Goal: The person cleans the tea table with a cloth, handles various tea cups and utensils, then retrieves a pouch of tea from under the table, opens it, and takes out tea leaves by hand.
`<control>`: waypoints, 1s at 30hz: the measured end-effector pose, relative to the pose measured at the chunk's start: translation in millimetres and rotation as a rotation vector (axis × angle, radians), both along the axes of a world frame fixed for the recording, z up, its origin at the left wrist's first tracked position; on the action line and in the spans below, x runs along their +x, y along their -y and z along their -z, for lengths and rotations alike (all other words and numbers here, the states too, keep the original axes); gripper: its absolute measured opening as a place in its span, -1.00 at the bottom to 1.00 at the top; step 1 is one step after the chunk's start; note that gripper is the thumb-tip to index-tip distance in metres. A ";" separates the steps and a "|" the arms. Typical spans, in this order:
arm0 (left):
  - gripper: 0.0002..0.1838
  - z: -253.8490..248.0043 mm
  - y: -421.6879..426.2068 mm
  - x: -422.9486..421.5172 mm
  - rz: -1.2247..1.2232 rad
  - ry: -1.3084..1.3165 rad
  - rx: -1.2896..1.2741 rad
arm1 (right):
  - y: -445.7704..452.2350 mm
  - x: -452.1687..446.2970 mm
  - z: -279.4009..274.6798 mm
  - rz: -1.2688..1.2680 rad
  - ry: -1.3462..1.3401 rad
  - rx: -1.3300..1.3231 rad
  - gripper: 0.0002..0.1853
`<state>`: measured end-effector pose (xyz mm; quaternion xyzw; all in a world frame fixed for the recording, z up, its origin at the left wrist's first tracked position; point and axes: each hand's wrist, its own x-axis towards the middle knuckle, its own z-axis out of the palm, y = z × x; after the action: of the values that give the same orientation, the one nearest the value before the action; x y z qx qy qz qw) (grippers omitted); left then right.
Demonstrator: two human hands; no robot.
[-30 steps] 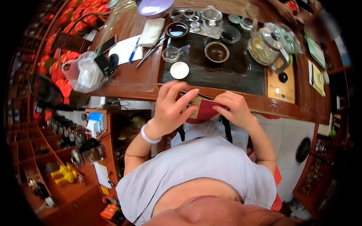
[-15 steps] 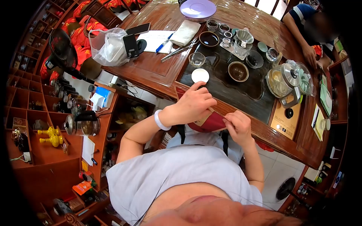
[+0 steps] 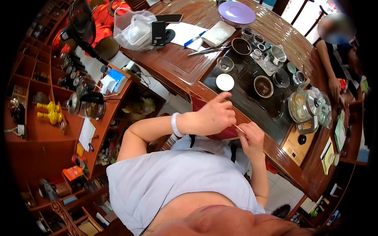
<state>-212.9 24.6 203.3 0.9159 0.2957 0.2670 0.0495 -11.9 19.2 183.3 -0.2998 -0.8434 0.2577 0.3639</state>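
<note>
A dark red, flat packet-like piece (image 3: 224, 136) is held near the table's front edge, mostly hidden behind my hands. My left hand (image 3: 215, 115), a pale bracelet on its wrist, is closed on it with the index finger sticking out. My right hand (image 3: 252, 137) pinches its thin tan edge between thumb and fingers, close beside the left fingertips. More dark red (image 3: 198, 104) shows left of my left hand; whether it is the same piece I cannot tell. Just beyond the left index finger stands a small white cup (image 3: 225, 82) on the dark tea tray (image 3: 246, 107).
Brown bowls (image 3: 263, 86), a glass cup (image 3: 225, 63) and a glass kettle (image 3: 301, 106) stand on the tray side. Metal tongs (image 3: 208, 50), a folded towel (image 3: 219, 34), a pen and a purple plate (image 3: 236, 12) lie farther back. Another person's arm (image 3: 328, 65) is at right.
The view has shifted, so the table sits farther right. My hands have come closer together, and less of the red piece shows between them. The left index finger is farther from the white cup.
</note>
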 end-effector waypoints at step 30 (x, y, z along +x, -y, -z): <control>-0.93 4.6 17.4 -45.2 -0.147 0.210 -0.026 | -20.5 -26.1 -34.6 -0.152 0.371 0.094 -0.83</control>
<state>-258.1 7.3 198.6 0.8580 0.3588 0.3605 0.0722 -38.0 39.8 217.9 -0.2602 -0.9273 0.1849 0.1953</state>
